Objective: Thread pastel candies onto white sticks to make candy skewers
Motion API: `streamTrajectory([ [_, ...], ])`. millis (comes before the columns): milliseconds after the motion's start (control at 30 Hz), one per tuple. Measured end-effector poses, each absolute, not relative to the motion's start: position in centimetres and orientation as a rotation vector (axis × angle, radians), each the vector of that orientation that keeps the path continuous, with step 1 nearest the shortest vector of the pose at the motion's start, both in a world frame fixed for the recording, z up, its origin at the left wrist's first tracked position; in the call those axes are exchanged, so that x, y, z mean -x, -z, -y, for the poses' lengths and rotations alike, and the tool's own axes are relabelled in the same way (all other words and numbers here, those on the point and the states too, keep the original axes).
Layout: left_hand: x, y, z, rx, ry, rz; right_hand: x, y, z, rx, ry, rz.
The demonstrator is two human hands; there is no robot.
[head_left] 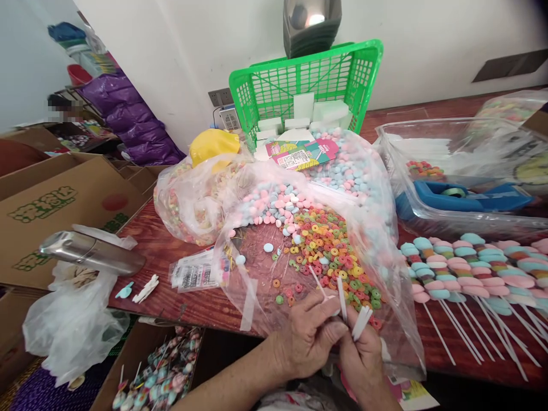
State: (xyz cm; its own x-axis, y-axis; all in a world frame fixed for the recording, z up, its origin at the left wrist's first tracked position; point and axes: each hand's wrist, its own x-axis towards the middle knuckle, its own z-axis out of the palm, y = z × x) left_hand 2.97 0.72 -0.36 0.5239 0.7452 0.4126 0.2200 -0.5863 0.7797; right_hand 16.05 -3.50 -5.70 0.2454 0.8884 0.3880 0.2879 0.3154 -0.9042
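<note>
My left hand [305,334] and my right hand [363,354] meet at the table's near edge, both closed around thin white sticks [342,305] that poke up between the fingers. Just beyond them a heap of coloured ring candies [329,251] and pink and blue round candies [274,205] lies on an opened clear plastic bag [385,268]. To the right, finished candy skewers [466,265] lie in a row on the wooden table [158,251], sticks pointing toward me.
A green basket [306,85] stands tilted at the back with white blocks inside. A clear bin [462,171] holds a blue tape dispenser at right. Cardboard boxes [55,205], a metal flask [92,254] and a white bag sit left; a box of wrapped candies [158,371] is below.
</note>
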Motion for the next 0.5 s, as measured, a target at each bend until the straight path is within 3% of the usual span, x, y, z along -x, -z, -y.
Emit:
streamTrajectory([
  [100, -2.5, 0.5, -1.5, -2.04, -1.017, -0.811, -16.8, 5.5, 3.0, 1.273, -0.705, 1.146],
  [267, 0.8, 0.4, -6.8, -1.968, -1.189, -1.287, -17.6, 5.4, 2.1, 1.161, -0.818, 0.674],
  [500, -0.2, 1.7, -10.5, -2.47, -0.572, -1.418, -17.1, 5.4, 2.6, 1.254, -0.778, 0.882],
])
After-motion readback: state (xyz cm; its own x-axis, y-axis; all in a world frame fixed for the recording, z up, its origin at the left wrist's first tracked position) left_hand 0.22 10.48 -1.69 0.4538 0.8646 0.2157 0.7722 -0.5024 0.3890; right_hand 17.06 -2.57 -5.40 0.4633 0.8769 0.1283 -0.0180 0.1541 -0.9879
